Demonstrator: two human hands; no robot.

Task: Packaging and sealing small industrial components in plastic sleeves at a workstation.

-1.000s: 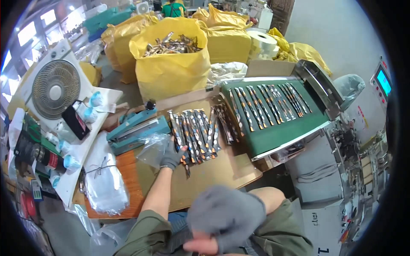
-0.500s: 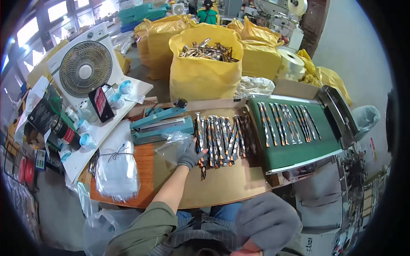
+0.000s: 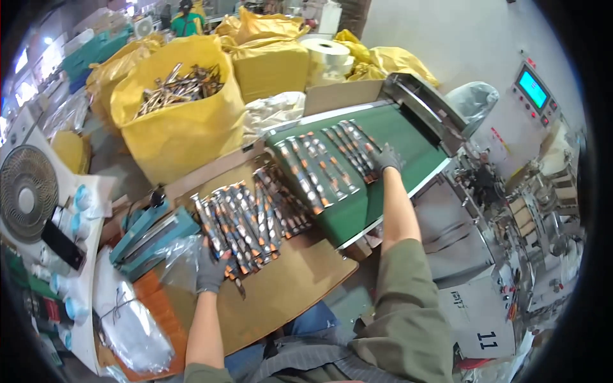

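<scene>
Slim wrapped sticks (image 3: 236, 223), dark with orange and white marks, lie side by side in a pile on the brown board. At the pile's left edge rests my left hand (image 3: 211, 271), in a grey glove with the thumb tip bare. Its thumb stands apart from the fingers, which lie along the outermost sticks beside a clear plastic bag (image 3: 181, 258). More of these wrapped sticks (image 3: 310, 172) lie in spaced groups on the green conveyor belt (image 3: 364, 207). My right hand (image 3: 388, 157), also gloved, reaches over the belt with fingers apart, at the right end of the row.
Left of the pile stand a teal bar sealer (image 3: 156, 239) and a stack of clear bags (image 3: 131, 313). A fan (image 3: 29, 191) and a shelf of small tubs border the left. Beyond the table stands a big yellow sack (image 3: 179, 134) of loose sticks. Machinery (image 3: 530, 217) fills the right.
The view has swung right. My right hand, low near my body before, now reaches out to the conveyor sticks. My left hand stays at the pile's left edge.
</scene>
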